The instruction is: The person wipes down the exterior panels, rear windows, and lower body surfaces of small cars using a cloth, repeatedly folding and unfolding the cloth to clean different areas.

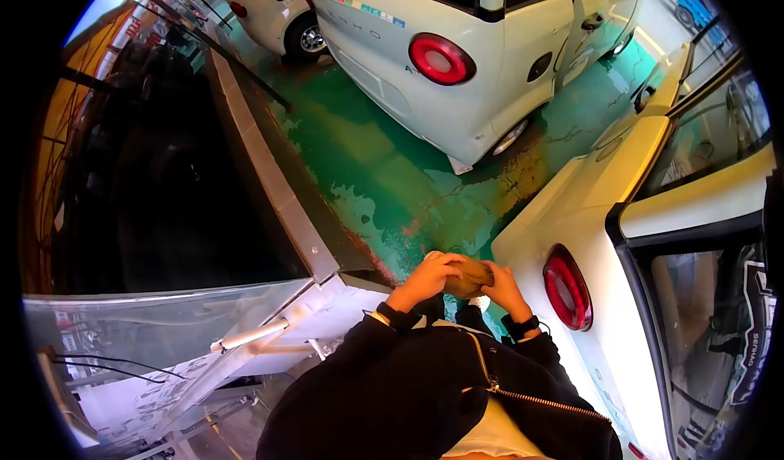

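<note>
A brown rounded object [467,279], too small to make out exactly, is held between both hands in front of the dark jacket. My left hand [431,279] grips its left side with fingers bent over the top. On its right side, my right hand [505,287] has its fingers curled against it. Black bands circle both wrists. Below the hands, part of a shoe or leg shows against the green floor [392,190].
A white car [384,60] with a round red tail light stands ahead. Close on the right is another car [563,207]. A glass and metal door frame [278,190] lies to the left. The green floor is worn and looks wet.
</note>
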Motion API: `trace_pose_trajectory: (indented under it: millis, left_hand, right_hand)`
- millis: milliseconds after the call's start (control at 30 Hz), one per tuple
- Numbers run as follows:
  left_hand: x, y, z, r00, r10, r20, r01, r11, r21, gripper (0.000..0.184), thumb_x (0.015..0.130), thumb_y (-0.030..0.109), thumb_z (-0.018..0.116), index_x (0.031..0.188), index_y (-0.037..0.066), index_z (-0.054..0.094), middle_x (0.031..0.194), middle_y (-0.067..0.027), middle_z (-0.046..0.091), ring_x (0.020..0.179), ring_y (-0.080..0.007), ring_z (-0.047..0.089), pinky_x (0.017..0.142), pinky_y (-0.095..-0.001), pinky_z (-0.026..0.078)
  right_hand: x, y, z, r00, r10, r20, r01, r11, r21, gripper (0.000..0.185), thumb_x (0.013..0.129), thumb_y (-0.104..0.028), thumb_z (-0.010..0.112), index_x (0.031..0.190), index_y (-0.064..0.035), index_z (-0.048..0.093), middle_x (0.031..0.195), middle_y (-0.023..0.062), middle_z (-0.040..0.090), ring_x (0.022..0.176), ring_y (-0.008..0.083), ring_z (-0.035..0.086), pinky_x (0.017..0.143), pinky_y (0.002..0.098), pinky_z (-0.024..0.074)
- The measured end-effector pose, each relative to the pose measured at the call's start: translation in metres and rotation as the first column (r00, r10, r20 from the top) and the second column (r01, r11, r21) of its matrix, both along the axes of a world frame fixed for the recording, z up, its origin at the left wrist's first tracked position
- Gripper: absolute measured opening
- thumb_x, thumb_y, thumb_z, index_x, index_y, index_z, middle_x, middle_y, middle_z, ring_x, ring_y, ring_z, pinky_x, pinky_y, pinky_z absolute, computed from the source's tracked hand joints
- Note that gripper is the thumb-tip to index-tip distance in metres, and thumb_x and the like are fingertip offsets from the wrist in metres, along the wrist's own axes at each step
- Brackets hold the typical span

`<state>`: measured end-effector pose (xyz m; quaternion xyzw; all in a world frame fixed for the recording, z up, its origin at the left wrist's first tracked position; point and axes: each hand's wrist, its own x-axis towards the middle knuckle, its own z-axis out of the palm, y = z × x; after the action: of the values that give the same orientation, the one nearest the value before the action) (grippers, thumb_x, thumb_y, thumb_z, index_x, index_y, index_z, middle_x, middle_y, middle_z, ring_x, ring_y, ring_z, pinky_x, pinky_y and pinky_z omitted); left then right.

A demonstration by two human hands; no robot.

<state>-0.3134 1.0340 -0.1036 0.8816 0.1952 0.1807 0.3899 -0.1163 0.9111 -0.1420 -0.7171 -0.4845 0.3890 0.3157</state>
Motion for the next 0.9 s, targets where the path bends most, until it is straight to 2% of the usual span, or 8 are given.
trace_pose_trajectory:
  millis: [67, 133, 200, 433, 567, 700, 767, 900]
  left_hand:
    - [-0.021, 0.013, 0.006, 0.995, 0.094, 0.012, -0.093, 0.994, -0.063, 0.022, 0.068, -0.007, 0.052, 0.079, 0.007, 0.067, 0.12, -0.0055, 0.057, 0.098, -0.0283, 0.057, 0.083, -0.035, 0.046]
    - [-0.036, 0.035, 0.015, 0.984, 0.174, 0.049, -0.166, 0.977, -0.133, 0.017, 0.07, -0.004, 0.053, 0.074, 0.005, 0.066, 0.121, -0.0048, 0.057, 0.095, -0.0278, 0.058, 0.081, -0.0339, 0.046]
    - [-0.059, 0.06, 0.025, 0.947, 0.278, -0.161, -0.318, 0.878, -0.357, 0.013, 0.071, -0.002, 0.053, 0.07, 0.003, 0.065, 0.125, -0.0073, 0.055, 0.088, -0.0276, 0.061, 0.075, -0.034, 0.047]
    - [-0.141, 0.153, 0.013, 0.914, 0.396, -0.091, -0.405, 0.876, -0.261, 0.015, 0.071, 0.002, 0.055, 0.078, 0.006, 0.068, 0.124, -0.0098, 0.056, 0.091, -0.0303, 0.06, 0.08, -0.0355, 0.048]
    - [-0.174, 0.19, 0.01, 0.877, 0.477, -0.05, -0.48, 0.868, -0.132, 0.023, 0.071, 0.005, 0.056, 0.091, 0.008, 0.068, 0.111, -0.0136, 0.057, 0.102, -0.0337, 0.055, 0.088, -0.0375, 0.045]
    - [-0.18, 0.224, 0.003, 0.855, 0.518, -0.004, -0.518, 0.855, -0.029, 0.023, 0.074, 0.007, 0.058, 0.096, 0.008, 0.067, 0.114, -0.0151, 0.055, 0.105, -0.0314, 0.054, 0.088, -0.0355, 0.045]
    - [-0.17, 0.243, 0.009, 0.832, 0.554, 0.032, -0.531, 0.811, -0.245, 0.02, 0.079, 0.01, 0.061, 0.098, 0.006, 0.065, 0.116, -0.0145, 0.053, 0.101, -0.0299, 0.056, 0.086, -0.0325, 0.046]
    - [-0.145, 0.295, 0.006, 0.836, 0.549, 0.014, -0.515, 0.793, -0.327, 0.017, 0.082, 0.009, 0.063, 0.098, 0.008, 0.065, 0.113, -0.0124, 0.051, 0.094, -0.0219, 0.059, 0.082, -0.0311, 0.046]
  right_hand:
    - [-0.005, 0.029, -0.002, 0.959, 0.243, 0.146, -0.25, 0.968, 0.034, 0.056, 0.063, -0.007, 0.065, 0.118, -0.0042, 0.055, 0.104, 0.0176, 0.061, 0.097, 0.0368, 0.053, 0.088, 0.0419, 0.0431]
    - [-0.017, 0.062, 0.009, 0.947, 0.251, 0.202, -0.274, 0.957, 0.095, 0.042, 0.062, -0.007, 0.067, 0.103, -0.0033, 0.058, 0.096, 0.0153, 0.061, 0.093, 0.0369, 0.052, 0.083, 0.041, 0.0436]
    - [-0.033, 0.096, 0.025, 0.942, 0.266, 0.203, -0.289, 0.953, 0.09, 0.036, 0.062, -0.007, 0.069, 0.096, -0.003, 0.058, 0.09, 0.0144, 0.061, 0.089, 0.0359, 0.052, 0.079, 0.0397, 0.0437]
    - [-0.097, 0.228, 0.058, 0.9, 0.365, 0.237, -0.428, 0.839, 0.336, 0.033, 0.064, -0.006, 0.068, 0.094, -0.003, 0.058, 0.091, 0.0146, 0.06, 0.092, 0.0369, 0.055, 0.08, 0.0433, 0.0447]
    - [-0.12, 0.277, 0.094, 0.871, 0.414, 0.263, -0.478, 0.838, 0.263, 0.033, 0.065, -0.006, 0.067, 0.097, -0.0026, 0.057, 0.095, 0.0153, 0.058, 0.091, 0.0367, 0.056, 0.077, 0.0391, 0.0471]
    - [-0.129, 0.308, 0.102, 0.891, 0.4, 0.215, -0.44, 0.878, 0.19, 0.035, 0.068, -0.006, 0.068, 0.102, -0.003, 0.058, 0.098, 0.0149, 0.056, 0.092, 0.0348, 0.057, 0.079, 0.0376, 0.0476]
    - [-0.122, 0.323, 0.09, 0.927, 0.324, 0.188, -0.367, 0.884, 0.29, 0.038, 0.071, -0.007, 0.069, 0.108, -0.0036, 0.058, 0.101, 0.0143, 0.055, 0.094, 0.0332, 0.058, 0.08, 0.0362, 0.0478]
    - [-0.099, 0.362, 0.09, 0.955, 0.251, 0.156, -0.283, 0.929, 0.238, 0.038, 0.072, -0.008, 0.071, 0.107, -0.0008, 0.059, 0.097, 0.0161, 0.062, 0.089, 0.0321, 0.062, 0.079, 0.0351, 0.0492]
